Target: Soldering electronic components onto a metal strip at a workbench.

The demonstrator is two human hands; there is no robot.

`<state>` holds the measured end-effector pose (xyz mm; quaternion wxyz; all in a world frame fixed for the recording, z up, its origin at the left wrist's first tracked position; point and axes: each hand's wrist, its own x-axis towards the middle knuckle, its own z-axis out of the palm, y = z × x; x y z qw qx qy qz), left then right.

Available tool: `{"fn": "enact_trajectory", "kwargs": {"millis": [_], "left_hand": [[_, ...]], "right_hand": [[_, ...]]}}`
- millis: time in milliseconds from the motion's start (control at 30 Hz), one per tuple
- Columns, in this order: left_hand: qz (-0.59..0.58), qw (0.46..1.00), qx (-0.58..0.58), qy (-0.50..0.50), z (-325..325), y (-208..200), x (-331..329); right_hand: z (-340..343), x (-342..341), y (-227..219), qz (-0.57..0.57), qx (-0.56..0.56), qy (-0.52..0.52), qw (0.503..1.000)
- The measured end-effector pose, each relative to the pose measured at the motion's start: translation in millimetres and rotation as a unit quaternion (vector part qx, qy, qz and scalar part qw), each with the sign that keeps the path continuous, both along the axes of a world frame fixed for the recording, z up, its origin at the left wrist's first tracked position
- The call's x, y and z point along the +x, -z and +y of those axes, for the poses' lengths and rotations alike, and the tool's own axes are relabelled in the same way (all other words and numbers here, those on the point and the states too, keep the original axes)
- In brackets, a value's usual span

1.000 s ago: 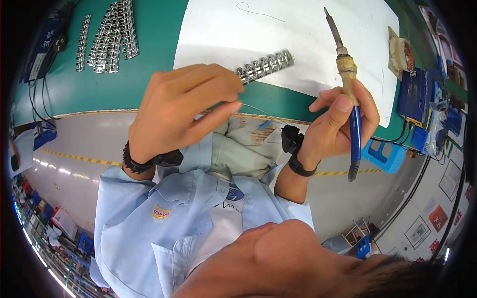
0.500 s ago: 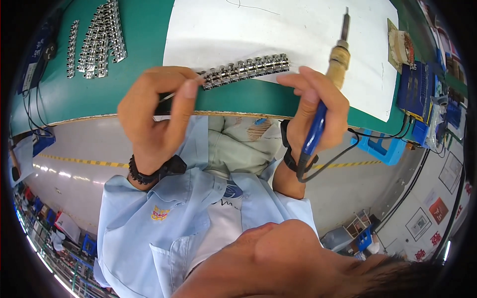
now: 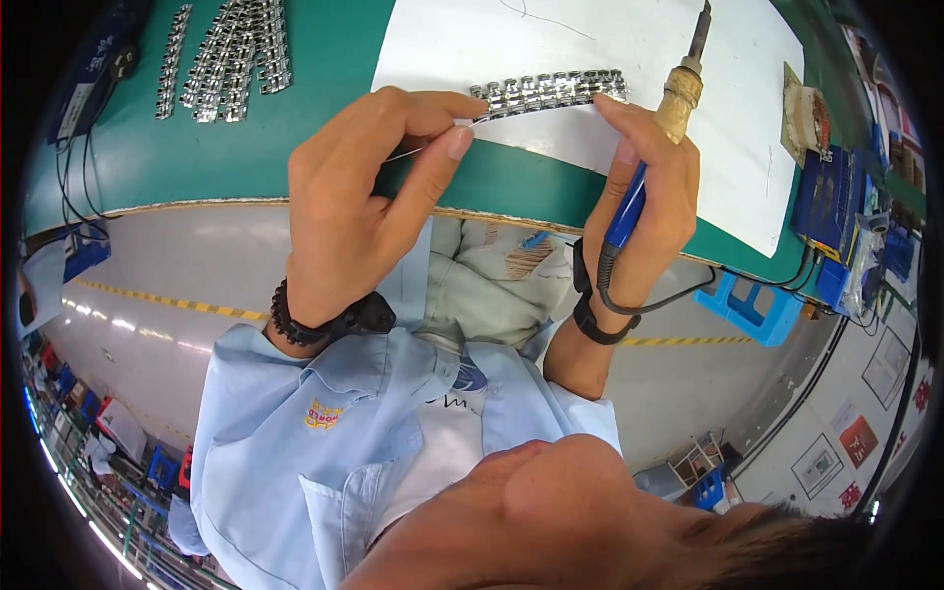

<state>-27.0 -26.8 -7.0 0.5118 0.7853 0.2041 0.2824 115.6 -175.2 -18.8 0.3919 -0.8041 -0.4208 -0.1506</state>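
A row of small shiny metal parts [image 3: 549, 91] lies across the near edge of the white sheet. My left hand [image 3: 359, 192] is at its left end, the index fingertip against it or very near. A thin silvery wire, which looks like solder wire [image 3: 403, 154], runs between that hand's thumb and index finger. My right hand [image 3: 657, 197] grips a soldering iron [image 3: 626, 208] with a blue handle and a tan collar; its tip points away from me, above the sheet. The right index fingertip meets the row's right end.
Several more metal rows [image 3: 236, 59] lie at the far left on the green tabletop [image 3: 236, 162]. The white sheet [image 3: 728, 147] carries a loose thin wire. A blue box-shaped unit [image 3: 824, 192] with cables sits at the right, near a worn block [image 3: 806, 116]. A bright blue stool [image 3: 752, 307] stands below the table edge.
Both hands and the metal row have shifted away from me and rightward in the picture, partly because the view itself moved. My right index finger has come onto the row's end.
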Motion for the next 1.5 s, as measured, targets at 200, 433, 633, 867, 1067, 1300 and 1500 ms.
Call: {"fn": "enact_trajectory", "kwargs": {"millis": [200,433,633,867,1067,1300,1500], "left_hand": [[0.015,0.997,-0.043,-0.057,6,-5,-9],[-0.066,0.993,-0.007,-0.094,29,3,-26],[-0.051,0.991,-0.096,-0.082,27,4,-21],[0.049,0.998,-0.025,0.019,11,-1,1],[0.030,0.999,-0.023,0.017,4,1,4],[-0.054,0.998,-0.013,-0.018,16,0,-14],[-0.137,0.990,0.018,0.019,34,11,-30]], "right_hand": [[-5,-3,1,0.010,-0.016,0.029,0.999],[-17,-1,4,-0.083,0.126,0.004,0.989],[-5,-24,6,0.028,0.094,-0.019,0.995],[5,-22,6,0.042,-0.007,-0.023,0.999],[1,-15,5,0.044,-0.023,-0.037,0.998],[-25,-21,6,-0.027,0.104,-0.018,0.994],[-44,-56,3,-0.031,0.209,-0.031,0.977]]}}
